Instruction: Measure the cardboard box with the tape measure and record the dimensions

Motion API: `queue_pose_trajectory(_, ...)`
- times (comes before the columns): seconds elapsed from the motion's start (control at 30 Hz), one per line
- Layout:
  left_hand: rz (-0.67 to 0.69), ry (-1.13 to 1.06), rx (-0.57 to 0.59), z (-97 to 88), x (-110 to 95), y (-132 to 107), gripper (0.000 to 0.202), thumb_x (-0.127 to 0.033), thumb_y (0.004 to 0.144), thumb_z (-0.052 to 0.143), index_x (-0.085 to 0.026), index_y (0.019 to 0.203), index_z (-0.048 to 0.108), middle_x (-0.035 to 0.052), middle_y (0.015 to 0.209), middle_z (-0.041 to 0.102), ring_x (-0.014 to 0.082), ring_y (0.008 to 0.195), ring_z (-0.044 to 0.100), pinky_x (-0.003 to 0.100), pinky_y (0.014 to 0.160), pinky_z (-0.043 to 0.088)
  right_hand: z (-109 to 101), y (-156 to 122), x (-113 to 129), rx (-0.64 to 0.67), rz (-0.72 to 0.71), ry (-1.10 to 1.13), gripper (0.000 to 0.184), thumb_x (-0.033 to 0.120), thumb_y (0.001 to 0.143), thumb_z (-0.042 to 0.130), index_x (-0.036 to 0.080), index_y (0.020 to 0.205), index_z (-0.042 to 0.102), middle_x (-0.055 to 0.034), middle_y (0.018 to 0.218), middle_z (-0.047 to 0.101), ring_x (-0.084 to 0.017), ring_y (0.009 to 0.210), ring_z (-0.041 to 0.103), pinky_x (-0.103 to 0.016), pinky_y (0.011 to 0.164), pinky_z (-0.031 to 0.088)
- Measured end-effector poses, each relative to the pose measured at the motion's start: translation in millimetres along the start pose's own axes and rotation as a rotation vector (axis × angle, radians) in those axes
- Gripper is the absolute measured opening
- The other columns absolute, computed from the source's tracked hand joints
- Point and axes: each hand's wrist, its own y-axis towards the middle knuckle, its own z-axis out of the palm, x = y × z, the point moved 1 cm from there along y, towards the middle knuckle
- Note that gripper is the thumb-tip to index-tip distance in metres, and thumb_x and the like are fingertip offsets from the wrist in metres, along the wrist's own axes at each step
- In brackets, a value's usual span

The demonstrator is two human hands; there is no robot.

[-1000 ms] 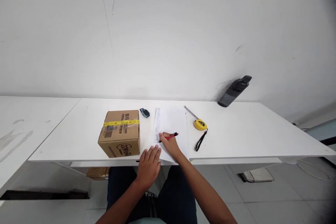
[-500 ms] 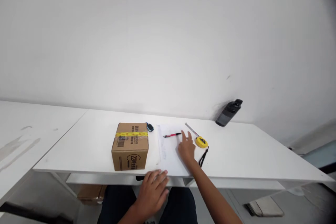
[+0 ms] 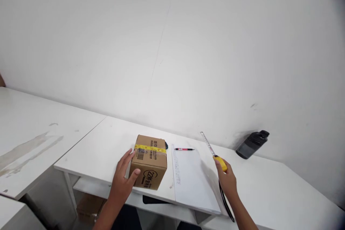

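My right hand (image 3: 227, 179) grips a yellow tape measure (image 3: 221, 163), held up over the desk with a short length of its metal blade (image 3: 207, 143) out and its black strap (image 3: 225, 203) hanging down. At the left front corner of a brown cardboard box (image 3: 151, 160), my left hand (image 3: 124, 172) rests against the side, thumb and fingers apart. Yellow tape (image 3: 147, 147) runs across the box's top. To the right of the box lies white paper (image 3: 194, 183) with faint writing down its left edge. A red and black pen (image 3: 184, 149) rests near the paper's top.
A dark bottle (image 3: 250, 145) leans by the wall at the right. Behind the box, a small dark blue object (image 3: 166, 145) is mostly hidden. Another desk (image 3: 35, 115) adjoins at the left. Under the desk sits a cardboard box (image 3: 90, 205).
My right hand has picked up the tape measure from the desk. My left hand has risen from the desk's front edge to the box's left side. The view has shifted.
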Motion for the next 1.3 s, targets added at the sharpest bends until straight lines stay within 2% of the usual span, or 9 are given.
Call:
queue_pose_trajectory(0.13,-0.046,-0.155,0.045,2.9,6,9,0.044,-0.048,0.090,0.053,-0.028,0.130,0.056,0.0075,0.141,0.053,0.0266,0.129,0.051,0.043,0.101,0.049,17,-32,90,0.328,-0.266,0.376,0.051,0.062,0.087,0.047,0.019,0.111,0.059,-0.0086,0.099,0.067,-0.022,0.079,0.062,-0.034,0.074,0.052)
queue_pose_trajectory(0.27,-0.074,-0.162,0.034,4.5,4,11,0.043,-0.047,0.089,0.056,-0.027,0.126,0.058,0.0085,0.138,0.056,0.0270,0.127,0.053,0.044,0.100,0.050,44,-61,155,0.653,-0.475,0.398,0.042,0.057,0.088,0.049,0.019,0.098,0.063,-0.0059,0.088,0.065,-0.019,0.074,0.058,-0.031,0.067,0.050)
queue_pose_trajectory(0.4,-0.114,-0.176,0.052,1.6,3,10,0.044,-0.048,0.087,0.058,-0.028,0.126,0.060,0.0087,0.139,0.057,0.0274,0.125,0.055,0.042,0.092,0.054,54,-60,185,0.794,-0.538,0.281,0.035,0.051,0.087,0.052,0.019,0.086,0.066,-0.0019,0.074,0.062,-0.017,0.066,0.054,-0.028,0.061,0.044)
queue_pose_trajectory(0.57,-0.171,-0.170,0.054,-0.4,0,9,0.045,-0.049,0.085,0.059,-0.027,0.125,0.061,0.0099,0.139,0.057,0.0286,0.122,0.057,0.040,0.085,0.057,47,-46,194,0.882,-0.535,0.196,0.028,0.046,0.085,0.055,0.020,0.086,0.068,0.0001,0.074,0.063,-0.015,0.062,0.054,-0.026,0.057,0.042)
queue_pose_trajectory(0.8,-0.152,-0.168,0.041,3.2,0,9,0.044,-0.048,0.087,0.057,-0.027,0.126,0.060,0.0090,0.139,0.057,0.0279,0.125,0.055,0.042,0.091,0.055,40,-50,198,0.881,-0.491,0.179,0.032,0.048,0.086,0.053,0.021,0.084,0.069,-0.0002,0.072,0.065,-0.015,0.060,0.054,-0.025,0.054,0.042)
queue_pose_trajectory(0.93,-0.123,-0.076,0.031,1.5,-1,9,0.043,-0.047,0.090,0.054,-0.027,0.128,0.058,0.0087,0.137,0.058,0.0259,0.121,0.058,0.040,0.088,0.056,32,-61,195,0.722,-0.530,0.169,0.035,0.052,0.085,0.052,0.023,0.091,0.071,-0.0017,0.074,0.069,-0.018,0.062,0.058,-0.027,0.055,0.043)
queue_pose_trajectory(1.1,0.317,0.317,-0.147,17.1,-26,4,0.027,-0.044,0.085,0.064,-0.023,0.102,0.066,0.0094,0.125,0.066,0.0299,0.123,0.055,0.048,0.097,0.050,21,-96,186,0.345,-0.612,0.031,0.051,0.059,0.076,0.063,0.028,0.115,0.070,-0.0037,0.069,0.071,-0.021,0.059,0.060,-0.030,0.059,0.042)
queue_pose_trajectory(1.17,0.494,0.414,-0.125,32.8,-44,-5,0.023,-0.042,0.084,0.065,-0.023,0.097,0.064,0.0092,0.123,0.067,0.0304,0.125,0.054,0.049,0.101,0.045,23,-108,186,0.310,-0.564,-0.010,0.050,0.060,0.079,0.060,0.029,0.115,0.070,-0.0034,0.065,0.070,-0.021,0.055,0.060,-0.029,0.056,0.040)
queue_pose_trajectory(1.3,0.663,0.494,-0.030,59.9,-74,-30,0.036,-0.040,0.088,0.061,-0.020,0.118,0.058,0.0094,0.124,0.068,0.0278,0.123,0.056,0.049,0.109,0.032,31,-118,191,0.385,-0.450,0.015,0.042,0.061,0.084,0.052,0.028,0.099,0.072,-0.0019,0.063,0.069,-0.020,0.055,0.060,-0.028,0.054,0.038)
